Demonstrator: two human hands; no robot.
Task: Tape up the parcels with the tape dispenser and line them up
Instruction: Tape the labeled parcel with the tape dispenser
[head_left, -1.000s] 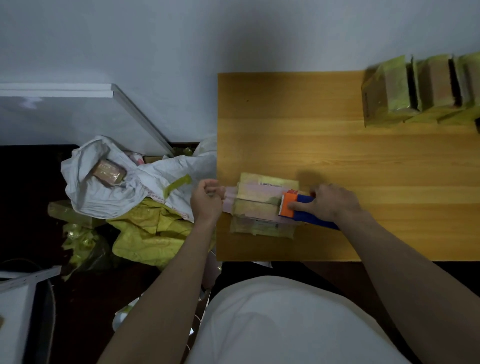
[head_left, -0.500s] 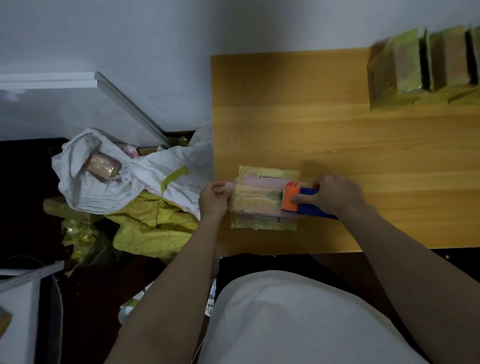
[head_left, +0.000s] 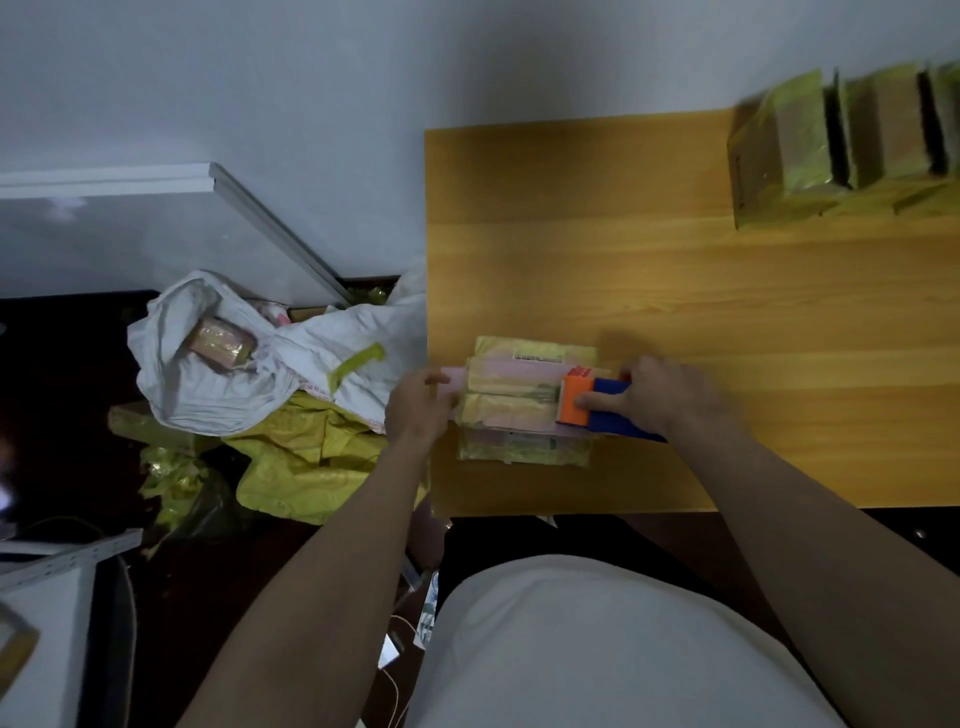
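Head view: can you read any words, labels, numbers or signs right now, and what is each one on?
Nothing can be read.
Parcel under the hands: a white label strip at its far edge carries dark print, too blurred to read.
Same parcel: a second printed label on its near side, too small to read.
Tape dispenser: no text visible.
Lined-up parcels at the far right: no label visible.

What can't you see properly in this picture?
- Head view: the row of taped parcels runs off the right edge and is blurred, so no count.
- The label on the parcel being taped: print too small.
- The tape dispenser: mostly covered by the right hand.
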